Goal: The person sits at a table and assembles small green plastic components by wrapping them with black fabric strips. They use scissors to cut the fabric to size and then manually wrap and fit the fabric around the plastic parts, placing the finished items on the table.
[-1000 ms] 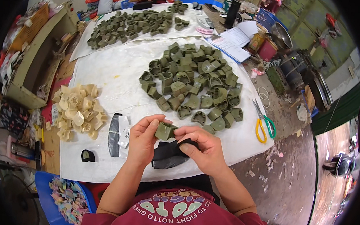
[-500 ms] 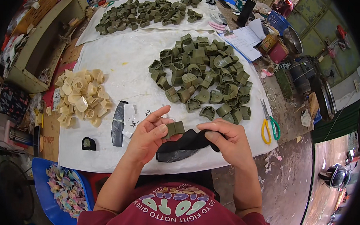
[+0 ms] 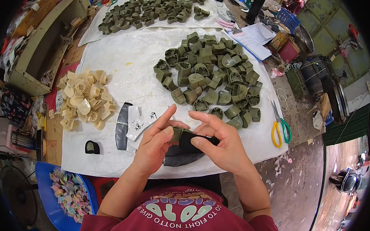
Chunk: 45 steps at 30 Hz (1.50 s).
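My left hand [image 3: 151, 150] pinches an olive-green plastic shoe heel [image 3: 177, 134] between thumb and fingers, above the near edge of the table. With thumb and fingers, my right hand [image 3: 224, 147] grips a black cover strip [image 3: 189, 141] and lays it against the heel's right side; the fingers hide part of both. More dark strips [image 3: 183, 156] lie on the sheet just under my hands. To the left sits a heel wrapped in black [image 3: 92, 147], near a banded bundle of dark strips [image 3: 122, 129] and a white paper slip [image 3: 137, 123].
A large pile of green heels [image 3: 212, 75] lies beyond my hands, with another [image 3: 144, 13] at the far end. Cream heels [image 3: 85, 100] are heaped at left. Scissors [image 3: 278, 126] lie at the right edge. A blue tub [image 3: 48, 200] of colourful pieces stands lower left.
My right hand has moved left and brought the black strip from beside the heel up against it. My left hand still holds the heel. The view has shifted slightly.
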Motion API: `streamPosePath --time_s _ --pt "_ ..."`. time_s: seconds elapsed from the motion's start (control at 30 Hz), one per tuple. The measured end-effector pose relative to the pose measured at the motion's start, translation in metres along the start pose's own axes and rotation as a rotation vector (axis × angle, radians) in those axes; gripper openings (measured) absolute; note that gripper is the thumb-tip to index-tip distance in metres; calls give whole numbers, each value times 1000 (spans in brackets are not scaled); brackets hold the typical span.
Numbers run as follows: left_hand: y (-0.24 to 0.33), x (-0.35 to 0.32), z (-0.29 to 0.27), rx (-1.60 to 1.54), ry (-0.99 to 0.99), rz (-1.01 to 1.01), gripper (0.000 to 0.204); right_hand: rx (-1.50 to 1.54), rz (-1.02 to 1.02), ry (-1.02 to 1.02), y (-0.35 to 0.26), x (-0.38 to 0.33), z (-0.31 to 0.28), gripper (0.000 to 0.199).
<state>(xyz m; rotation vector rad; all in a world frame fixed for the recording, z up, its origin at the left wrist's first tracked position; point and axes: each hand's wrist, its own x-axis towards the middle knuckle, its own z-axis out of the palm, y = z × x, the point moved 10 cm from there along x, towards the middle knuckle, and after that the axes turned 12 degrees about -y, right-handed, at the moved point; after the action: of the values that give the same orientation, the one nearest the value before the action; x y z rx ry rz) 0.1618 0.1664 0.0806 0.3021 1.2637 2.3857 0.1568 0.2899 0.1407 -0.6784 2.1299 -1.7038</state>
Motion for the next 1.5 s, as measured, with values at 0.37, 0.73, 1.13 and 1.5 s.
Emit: streamPosePath --time_s 0.37,0.73,1.13,1.5 --pt "7 -1 3 97 -1 -2 70 28 62 4 -2 -1 3 48" --pt "9 -3 3 249 -3 -44 67 3 39 17 -6 -3 2 47" --pt "24 -3 8 375 14 119 76 -492 -121 241 -30 -19 -12 45" --pt "37 -13 43 627 -80 448 101 1059 -229 198 53 -33 38 50"
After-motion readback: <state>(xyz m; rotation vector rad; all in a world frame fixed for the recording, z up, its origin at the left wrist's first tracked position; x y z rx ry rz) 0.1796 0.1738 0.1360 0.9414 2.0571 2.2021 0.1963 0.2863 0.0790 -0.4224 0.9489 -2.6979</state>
